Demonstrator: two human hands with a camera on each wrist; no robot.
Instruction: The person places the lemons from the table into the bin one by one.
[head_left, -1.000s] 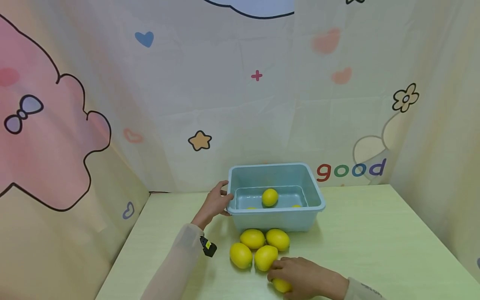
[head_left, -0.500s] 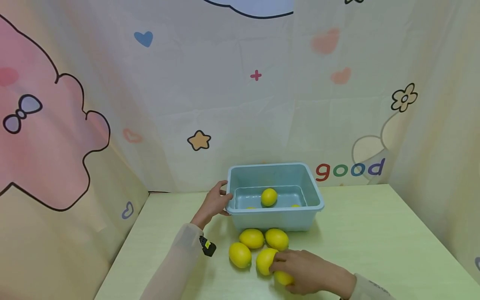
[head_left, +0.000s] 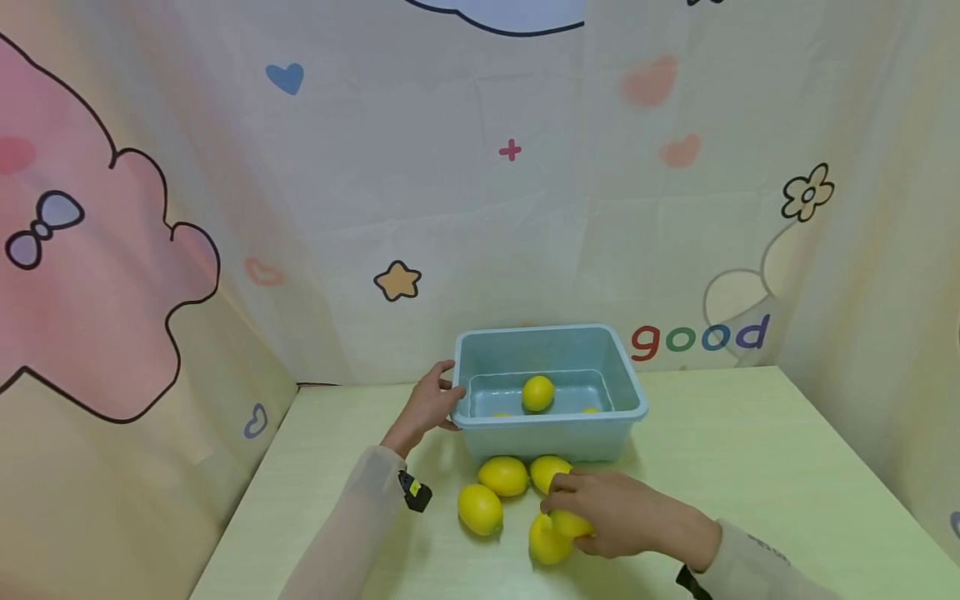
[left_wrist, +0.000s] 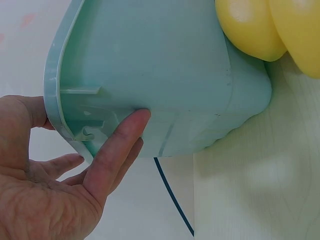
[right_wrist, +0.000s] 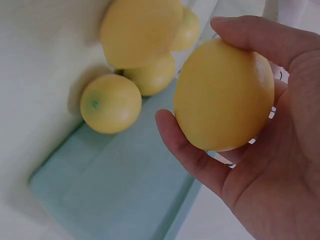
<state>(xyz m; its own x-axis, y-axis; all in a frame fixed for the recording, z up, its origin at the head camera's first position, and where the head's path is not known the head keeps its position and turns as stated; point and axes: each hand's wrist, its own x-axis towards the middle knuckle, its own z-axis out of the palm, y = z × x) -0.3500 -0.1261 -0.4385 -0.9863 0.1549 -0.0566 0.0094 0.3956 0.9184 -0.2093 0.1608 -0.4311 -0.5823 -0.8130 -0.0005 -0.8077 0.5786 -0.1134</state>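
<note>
A light blue plastic basin [head_left: 555, 439] stands at the back of the table. My left hand [head_left: 426, 410] grips its left rim; in the left wrist view, the thumb and fingers lie on both sides of the basin's edge [left_wrist: 52, 82]. With my right hand [head_left: 637, 515] I hold a lemon [right_wrist: 222, 97] between thumb and fingers, raised just above the table. Right below it lies another lemon [head_left: 549, 543]. More lemons rest against or near the basin's front: one [head_left: 503, 477], one [head_left: 480, 509] and one [head_left: 549, 472] partly behind my fingers.
Inside the basin sits one lemon [head_left: 537, 393] in plain sight, with the tops of others just showing over the front rim. A printed curtain [head_left: 510, 217] hangs close behind the basin. The pale table [head_left: 720, 467] extends to both sides.
My right hand has lifted its lemon and moved it forward, toward the basin. The lemon beside it has shifted toward me and to the right. My left hand stays on the rim.
</note>
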